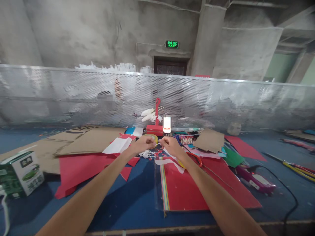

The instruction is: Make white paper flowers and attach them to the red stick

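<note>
Both of my arms reach out over the blue table, fingertips close together. My left hand (145, 143) is closed in a pinch, and my right hand (171, 146) is pinched too. Between them shows a thin white strip (157, 144), apparently paper, with an end at each hand's fingertips. Just behind the left fingers is a roll of yellowish tape (154, 137). Small white paper scraps (147, 154) lie below the left hand. Under my right forearm are red-handled scissors (197, 158), partly covered, and a curled white paper strip (172, 163) on red sheets (192, 190).
Cardboard (91, 141) and red paper (81, 170) spread on the left, near a green-and-white carton (23, 175). A lit phone (167, 124) stands ahead beside a red stand (154, 130). A purple device (256, 179) with a black cable lies right. Perforated metal (209, 101) fences the back.
</note>
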Demonstrator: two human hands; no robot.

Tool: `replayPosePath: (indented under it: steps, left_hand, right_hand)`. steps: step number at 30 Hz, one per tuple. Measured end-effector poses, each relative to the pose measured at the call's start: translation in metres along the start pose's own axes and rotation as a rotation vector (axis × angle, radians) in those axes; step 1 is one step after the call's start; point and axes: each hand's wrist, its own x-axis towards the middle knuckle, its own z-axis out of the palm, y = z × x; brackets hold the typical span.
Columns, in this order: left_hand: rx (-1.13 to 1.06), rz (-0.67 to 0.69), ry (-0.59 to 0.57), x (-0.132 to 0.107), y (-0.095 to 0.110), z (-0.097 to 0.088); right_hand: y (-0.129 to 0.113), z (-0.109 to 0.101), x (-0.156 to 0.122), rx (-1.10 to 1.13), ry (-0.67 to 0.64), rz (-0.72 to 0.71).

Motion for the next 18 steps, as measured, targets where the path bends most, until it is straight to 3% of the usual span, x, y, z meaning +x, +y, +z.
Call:
replayPosePath:
  steps: [9,18]
  left_hand:
    - [0.042,0.032,-0.041,0.004,-0.012,-0.002]
    - [0.554,-0.079,0.129,-0.005,-0.024,-0.017]
  right_hand:
    - [-0.004,0.004,-0.001,-0.183,-0.082,0.007]
    - [0.002,-0.007,-0.002,-0.179,-0.032,0.056]
